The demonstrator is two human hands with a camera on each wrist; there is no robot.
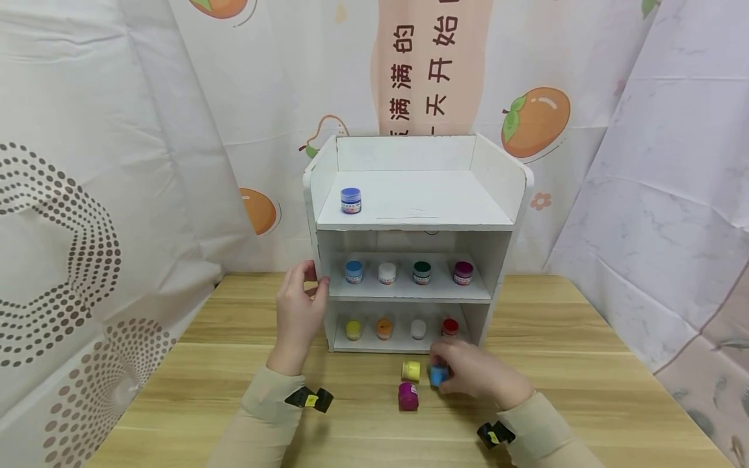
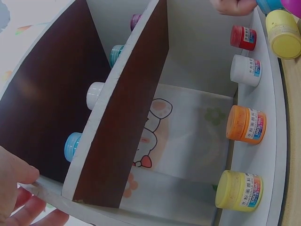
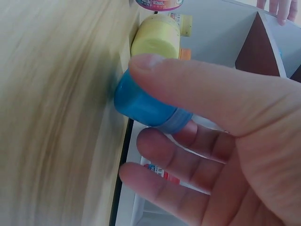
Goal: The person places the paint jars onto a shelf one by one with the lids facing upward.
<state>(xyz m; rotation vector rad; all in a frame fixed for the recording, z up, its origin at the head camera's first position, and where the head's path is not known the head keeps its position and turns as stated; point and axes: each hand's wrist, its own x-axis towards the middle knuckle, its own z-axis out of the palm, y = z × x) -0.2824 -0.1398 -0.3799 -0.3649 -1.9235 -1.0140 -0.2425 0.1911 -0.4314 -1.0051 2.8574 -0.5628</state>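
Note:
My right hand (image 1: 476, 372) holds a small blue paint jar (image 3: 146, 106) between thumb and fingers, low at the tabletop in front of the white shelf unit (image 1: 415, 227). Beside it lie a yellow paint jar (image 1: 411, 371) and a magenta paint jar (image 1: 408, 396), both tipped on their sides. My left hand (image 1: 300, 312) grips the front edge of the shelf's left side panel; in the left wrist view the thumb (image 2: 19, 169) and fingers lie on either side of that edge.
The bottom shelf bears yellow, orange (image 2: 245, 124), white and red jars. On the middle shelf stand light blue, white, dark green (image 1: 422, 273) and dark magenta ones. A dark blue jar (image 1: 351, 201) is at the top left. Patterned cloth (image 1: 281, 97) hangs behind the wooden table (image 1: 556, 351).

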